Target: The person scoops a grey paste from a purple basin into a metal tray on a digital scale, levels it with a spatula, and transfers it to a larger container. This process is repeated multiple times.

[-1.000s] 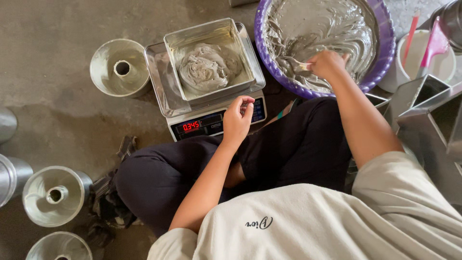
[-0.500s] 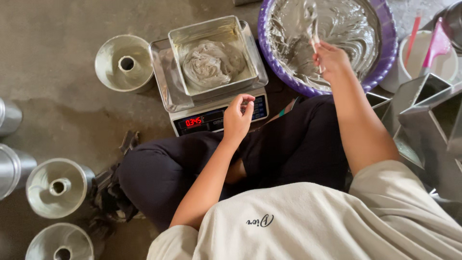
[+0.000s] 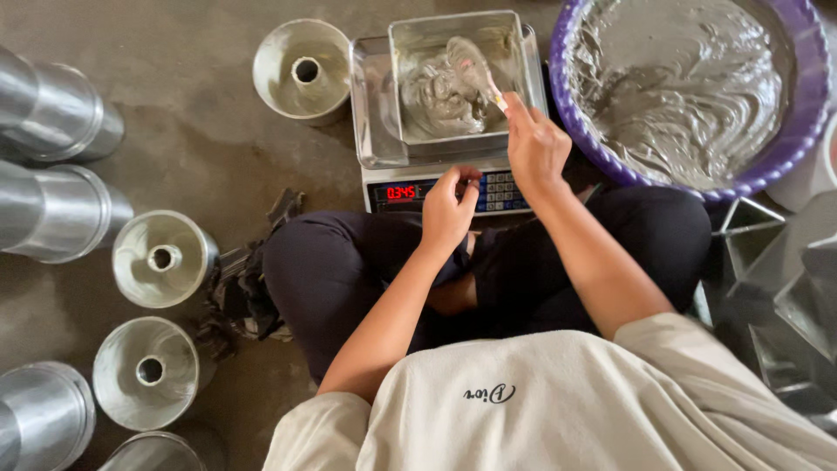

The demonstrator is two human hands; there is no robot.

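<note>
I sit cross-legged on the floor in front of a digital scale [image 3: 449, 187] with a red display. A square metal tin [image 3: 455, 83] holding grey batter rests on the scale's tray. My right hand [image 3: 534, 146] grips a spoon [image 3: 475, 74] loaded with batter, held over the tin. My left hand [image 3: 451, 208] rests loosely curled at the scale's keypad, holding nothing. A large purple basin [image 3: 689, 87] of grey batter sits to the right of the scale.
Round metal tube pans stand on the floor: one [image 3: 303, 68] left of the scale, others [image 3: 163, 258] [image 3: 146, 372] at my left. Tall metal cylinders [image 3: 52, 209] line the left edge. Stacked metal tins [image 3: 785, 288] lie at the right.
My right hand lifted the spoon out of the purple basin and carried it left over the tin on the scale. The left hand stayed at the keypad.
</note>
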